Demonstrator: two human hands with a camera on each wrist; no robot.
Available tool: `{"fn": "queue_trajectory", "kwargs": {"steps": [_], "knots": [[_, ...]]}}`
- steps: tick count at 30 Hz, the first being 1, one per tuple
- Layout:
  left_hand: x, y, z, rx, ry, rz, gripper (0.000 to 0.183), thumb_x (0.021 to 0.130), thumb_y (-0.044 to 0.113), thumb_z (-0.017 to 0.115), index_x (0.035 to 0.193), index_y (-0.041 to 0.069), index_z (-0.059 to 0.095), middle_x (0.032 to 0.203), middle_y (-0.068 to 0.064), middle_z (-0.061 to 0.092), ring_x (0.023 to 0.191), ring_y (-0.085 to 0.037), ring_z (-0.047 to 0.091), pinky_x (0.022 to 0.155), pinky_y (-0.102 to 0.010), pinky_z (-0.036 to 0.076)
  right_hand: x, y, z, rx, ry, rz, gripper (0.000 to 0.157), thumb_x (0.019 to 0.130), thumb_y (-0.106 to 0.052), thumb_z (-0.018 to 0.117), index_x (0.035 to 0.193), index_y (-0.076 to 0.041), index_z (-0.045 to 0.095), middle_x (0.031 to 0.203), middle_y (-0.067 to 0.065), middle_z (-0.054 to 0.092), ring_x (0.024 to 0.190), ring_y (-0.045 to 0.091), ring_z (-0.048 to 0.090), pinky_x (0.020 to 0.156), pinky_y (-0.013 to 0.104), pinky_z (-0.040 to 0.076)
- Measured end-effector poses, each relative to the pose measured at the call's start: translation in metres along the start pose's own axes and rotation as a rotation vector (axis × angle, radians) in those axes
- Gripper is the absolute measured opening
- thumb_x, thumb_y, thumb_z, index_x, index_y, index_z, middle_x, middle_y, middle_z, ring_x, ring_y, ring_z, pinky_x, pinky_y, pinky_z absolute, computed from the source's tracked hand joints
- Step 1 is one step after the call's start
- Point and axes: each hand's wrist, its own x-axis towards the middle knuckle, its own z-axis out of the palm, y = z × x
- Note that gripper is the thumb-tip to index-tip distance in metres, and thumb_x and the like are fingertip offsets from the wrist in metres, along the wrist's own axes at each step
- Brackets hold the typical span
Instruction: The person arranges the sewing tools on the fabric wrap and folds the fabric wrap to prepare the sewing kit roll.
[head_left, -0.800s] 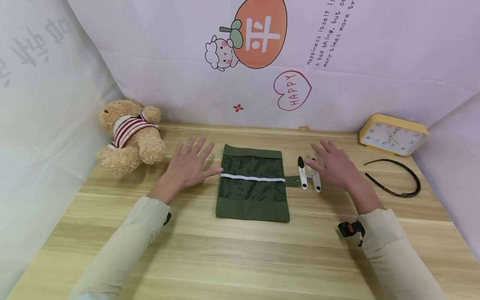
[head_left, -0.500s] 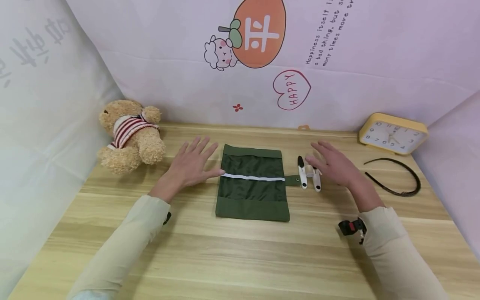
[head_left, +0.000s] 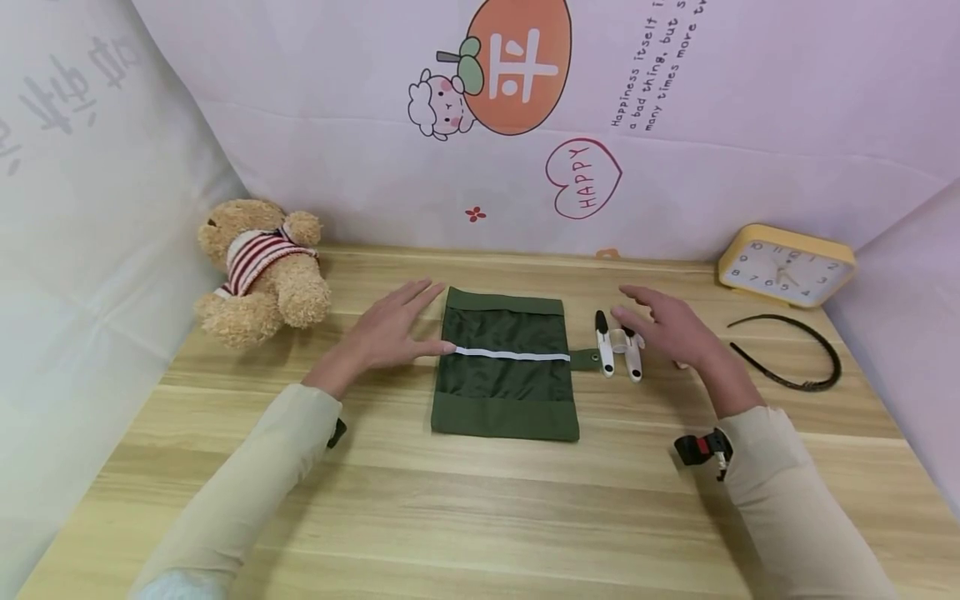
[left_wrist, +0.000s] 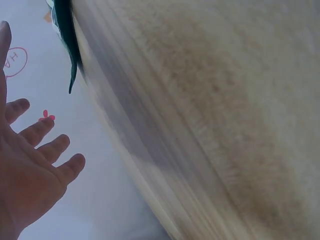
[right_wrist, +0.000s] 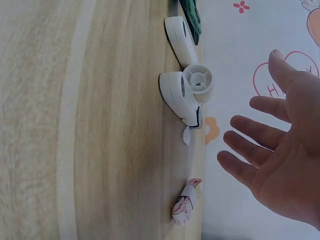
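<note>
Unfolded flat on the worktop [head_left: 480,508], seemingly so its inside stays reachable, the green pouch [head_left: 504,383] lies between the left hand [head_left: 393,325] and right hand [head_left: 669,332], both loosely spread and holding nothing, with white-handled tools [head_left: 607,357] beside its tab [head_left: 583,360].

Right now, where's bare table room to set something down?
Widest: the wooden tabletop between both sleeves, nearside of the green pouch. A narrow strip is free between pouch and printed backdrop. Crowded: right of the pouch, with white-handled tools, thread spool, rolled tape measure, black headband and yellow clock.
</note>
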Motion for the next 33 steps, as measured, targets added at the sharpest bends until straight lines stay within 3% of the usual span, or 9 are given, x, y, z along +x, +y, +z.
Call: {"fn": "queue_trajectory", "kwargs": {"steps": [9,16,24,33], "knots": [[0.004,-0.003,0.008,-0.223,-0.024,0.042,0.11,0.08,0.061,0.08,0.163,0.014,0.026,0.167,-0.014,0.02,0.152,-0.033,0.02,0.119,-0.056,0.022,0.004,0.003,0.001,0.047,-0.017,0.028,0.068,0.107,-0.044,0.05,0.152,0.005,0.04,0.152,0.029,0.04,0.139,0.048,0.038,0.107,0.064,0.038],[0.006,-0.001,0.01,-0.305,-0.038,0.078,0.106,0.078,0.05,0.086,0.159,0.008,0.033,0.164,-0.012,0.028,0.151,-0.03,0.025,0.12,-0.05,0.024,0.01,0.002,0.002,0.064,0.021,0.018,0.058,0.103,-0.036,0.062,0.143,0.005,0.052,0.14,0.027,0.055,0.124,0.042,0.054,0.098,0.059,0.047],[0.006,0.002,0.011,-0.322,-0.107,0.075,0.1,0.078,0.042,0.089,0.155,0.001,0.04,0.159,-0.014,0.038,0.147,-0.031,0.034,0.119,-0.045,0.028,0.02,0.0,0.005,0.101,-0.01,0.013,0.056,0.1,-0.032,0.068,0.139,0.006,0.055,0.131,0.027,0.061,0.119,0.042,0.058,0.097,0.057,0.049],[0.008,0.002,0.017,-0.234,-0.142,0.116,0.092,0.081,0.044,0.086,0.151,0.001,0.046,0.159,-0.009,0.04,0.148,-0.029,0.032,0.119,-0.045,0.029,0.03,-0.001,0.006,0.142,-0.078,0.019,0.055,0.097,-0.029,0.072,0.137,0.006,0.057,0.132,0.027,0.06,0.119,0.041,0.059,0.098,0.055,0.049]]}}
